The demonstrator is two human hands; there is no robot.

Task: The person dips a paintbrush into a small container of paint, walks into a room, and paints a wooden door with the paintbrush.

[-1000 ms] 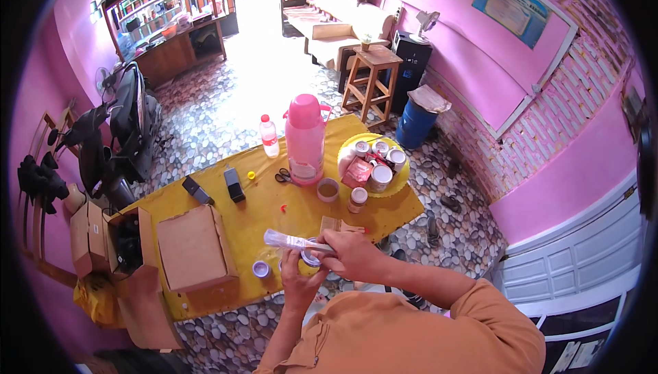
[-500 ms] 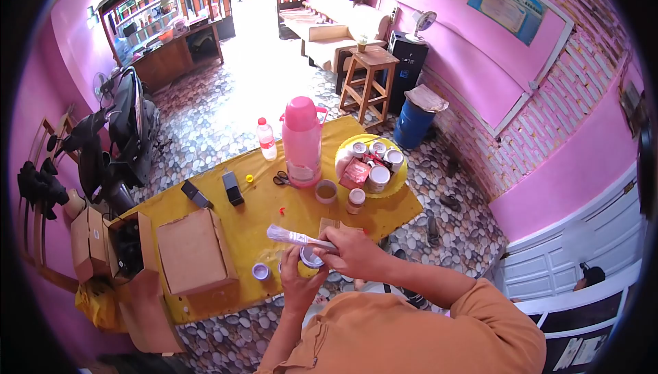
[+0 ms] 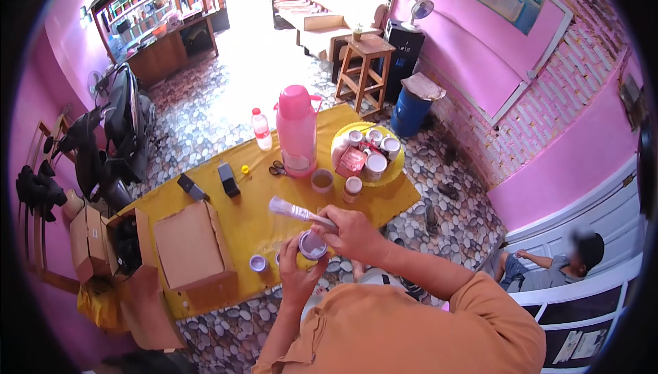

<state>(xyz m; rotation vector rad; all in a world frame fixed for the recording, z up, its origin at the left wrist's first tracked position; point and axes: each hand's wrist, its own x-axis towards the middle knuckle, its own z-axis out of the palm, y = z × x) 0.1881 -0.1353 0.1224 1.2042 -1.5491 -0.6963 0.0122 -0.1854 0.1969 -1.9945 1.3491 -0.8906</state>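
My right hand (image 3: 351,235) is closed around the handle of a paintbrush (image 3: 291,210), whose pale bristles point left above the yellow-covered table (image 3: 257,216). Just below it, my left hand (image 3: 299,277) grips a small open jar (image 3: 313,245) holding pale purple contents. The jar is tilted so its mouth faces up toward the camera. A small purple-rimmed lid or cup (image 3: 258,263) lies on the table left of my left hand.
A pink thermos (image 3: 297,131), bottle (image 3: 261,129), scissors (image 3: 277,168), glass (image 3: 322,181), lidded jar (image 3: 352,188) and yellow tray (image 3: 392,174) of jars are beyond my hands. Cardboard boxes (image 3: 193,245) stand left. Another person (image 3: 556,272) sits at the right.
The jar shows more fully in my left hand, and the brush has shifted slightly up and right. A person in a dark cap has come into view at the right.
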